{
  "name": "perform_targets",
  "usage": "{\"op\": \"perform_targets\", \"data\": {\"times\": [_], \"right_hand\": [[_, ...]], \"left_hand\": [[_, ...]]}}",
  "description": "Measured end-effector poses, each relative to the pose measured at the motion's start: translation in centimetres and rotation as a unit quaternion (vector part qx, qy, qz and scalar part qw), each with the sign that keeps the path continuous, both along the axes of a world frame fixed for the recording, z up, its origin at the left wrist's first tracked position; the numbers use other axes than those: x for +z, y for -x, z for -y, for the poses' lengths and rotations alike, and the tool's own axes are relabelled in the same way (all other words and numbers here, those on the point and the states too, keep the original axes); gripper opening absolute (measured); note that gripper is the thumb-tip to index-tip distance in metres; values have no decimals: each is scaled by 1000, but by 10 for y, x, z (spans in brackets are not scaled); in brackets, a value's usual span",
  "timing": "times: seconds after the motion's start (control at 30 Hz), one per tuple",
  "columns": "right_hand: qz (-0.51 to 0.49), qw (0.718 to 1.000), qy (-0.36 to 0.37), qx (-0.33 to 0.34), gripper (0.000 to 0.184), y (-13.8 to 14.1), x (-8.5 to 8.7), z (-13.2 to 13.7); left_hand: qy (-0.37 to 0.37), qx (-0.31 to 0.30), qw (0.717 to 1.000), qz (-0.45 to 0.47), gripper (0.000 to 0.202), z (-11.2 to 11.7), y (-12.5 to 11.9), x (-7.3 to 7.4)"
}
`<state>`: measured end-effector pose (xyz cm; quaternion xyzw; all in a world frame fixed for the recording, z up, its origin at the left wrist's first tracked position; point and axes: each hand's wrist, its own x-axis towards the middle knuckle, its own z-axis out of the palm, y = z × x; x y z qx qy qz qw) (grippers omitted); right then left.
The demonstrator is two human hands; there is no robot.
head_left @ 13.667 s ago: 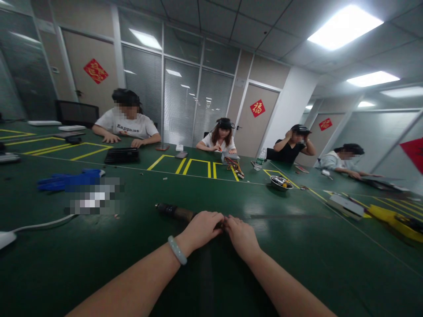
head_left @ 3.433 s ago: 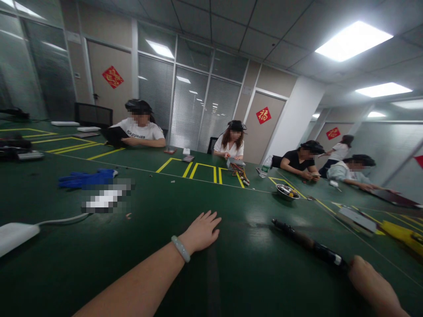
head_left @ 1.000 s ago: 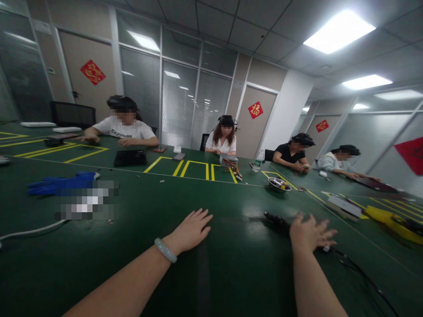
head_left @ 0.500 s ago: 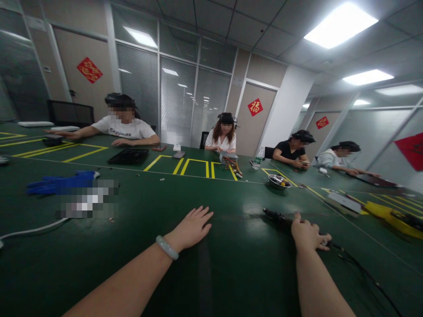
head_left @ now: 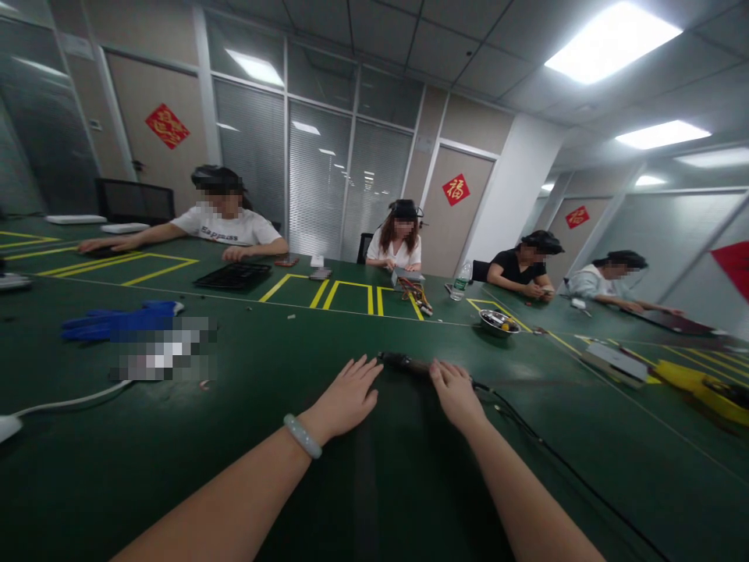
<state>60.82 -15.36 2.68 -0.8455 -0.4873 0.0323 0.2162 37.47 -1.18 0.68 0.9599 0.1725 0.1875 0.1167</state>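
Note:
My left hand [head_left: 346,396] lies flat on the green table [head_left: 246,437], fingers spread, holding nothing; a pale bangle is on its wrist. Just right of it my right hand [head_left: 457,393] rests over a dark cylindrical tool [head_left: 402,361], fingers closed on its rear part. The tool's front end sticks out to the left between my two hands. A black cord [head_left: 527,433] trails from under my right hand toward the lower right.
Blue gloves [head_left: 117,320] and a white cable [head_left: 58,406] lie at the left. A metal bowl [head_left: 497,321], a grey flat device [head_left: 614,361] and a yellow object [head_left: 702,390] sit at the right. Several people work along the far side, with a black tray [head_left: 234,275] and a water bottle [head_left: 461,282].
My right hand closed on the dark tool at the right and brought it left, close to my left hand, the cord trailing behind. My left hand stayed flat in place.

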Motion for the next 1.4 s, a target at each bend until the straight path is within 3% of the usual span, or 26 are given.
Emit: {"op": "perform_targets", "data": {"times": [0.13,0.2,0.4,0.5,0.63,0.73,1.03,1.4], "right_hand": [[-43,982,-55,178,58,32,2,-6],[-56,973,-56,218,55,35,7,-3],[51,997,-24,59,53,2,15,10],[66,996,37,44,53,-15,7,13],[11,999,9,47,29,-21,-4,8],[-36,997,-20,67,23,-13,-8,2],[-74,980,-54,175,15,41,-8,-11],[-42,976,-24,214,23,42,4,-6]], "left_hand": [[-40,27,996,69,55,1,-2,1],[-47,33,996,73,57,0,-2,1],[-40,29,998,44,63,-4,0,-3],[-36,16,999,26,64,-5,1,-3],[-44,-4,999,25,63,-3,1,0],[-55,-21,998,38,62,0,0,3],[-65,-43,995,57,58,-1,-1,4],[-59,-4,998,19,59,-7,5,12]]}}
